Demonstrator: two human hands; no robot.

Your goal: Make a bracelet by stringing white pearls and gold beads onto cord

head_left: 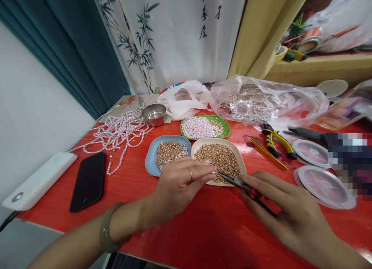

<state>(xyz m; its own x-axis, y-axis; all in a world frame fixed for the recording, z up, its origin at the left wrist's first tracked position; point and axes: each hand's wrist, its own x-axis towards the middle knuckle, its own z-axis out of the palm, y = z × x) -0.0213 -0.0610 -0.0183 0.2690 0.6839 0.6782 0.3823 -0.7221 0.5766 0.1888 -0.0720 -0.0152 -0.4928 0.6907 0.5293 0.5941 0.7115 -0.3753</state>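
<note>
My left hand point(181, 184) pinches a small pearl bead point(214, 171) between thumb and fingertips, over the front of the cream dish point(243, 164). In my right hand point(287, 211) are needle-nose pliers point(247, 188), their narrow tips touching or very close to the bead. How the jaws meet it is too small to tell. Gold beads point(219, 156) fill the cream dish. Partly behind my left hand, a blue dish point(151, 156) holds gold pieces and some pearl beads. A green dish point(227, 129) of pearl beads stands behind both.
Pearl strands point(122, 129) and a round metal tin point(154, 114) lie back left. A black phone point(88, 182) and white power strip point(40, 180) are at left. Yellow-black pliers point(277, 141), yellow tweezers point(269, 153) and clear spools point(327, 187) lie right. A plastic bag point(270, 100) sits behind.
</note>
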